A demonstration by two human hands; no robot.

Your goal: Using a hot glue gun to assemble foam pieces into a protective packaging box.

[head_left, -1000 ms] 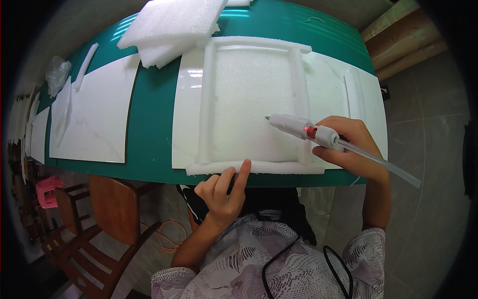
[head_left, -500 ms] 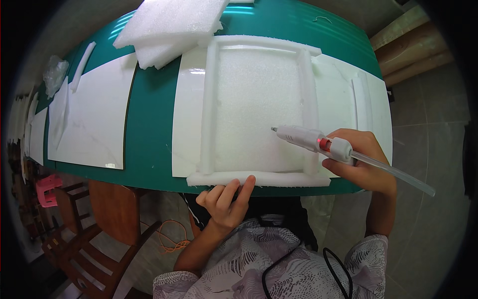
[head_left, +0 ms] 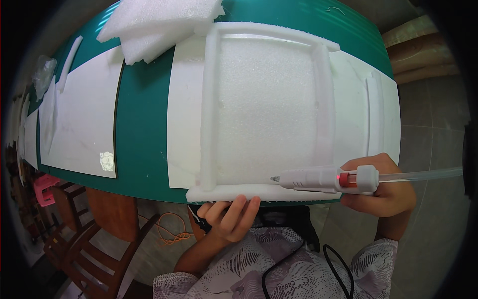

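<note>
A white foam panel (head_left: 269, 109) lies before me with foam strips standing along its edges. The fingertips of my left hand (head_left: 230, 219) press on the near foam strip (head_left: 234, 193), which lies along the table's front edge; the left thumb cannot be made out. In my right hand (head_left: 386, 192) is a white hot glue gun (head_left: 313, 178), gripped at its right end. Its metal nozzle points left, just above the panel's near part beside that strip. A red light glows on the gun, and a clear glue stick (head_left: 423, 174) sticks out of its back.
Bigger foam sheets (head_left: 159, 25) are stacked at the back left. A white board (head_left: 84, 109) and crumpled clear plastic (head_left: 44, 77) lie at the left. More foam strips (head_left: 376, 112) rest at the right of the green table (head_left: 144, 114). Wooden chairs (head_left: 112, 214) stand at the near left.
My right hand has brought the glue gun nearer to me, so its nozzle is close to the near strip. The gun now lies more level. My left hand stays at the strip.
</note>
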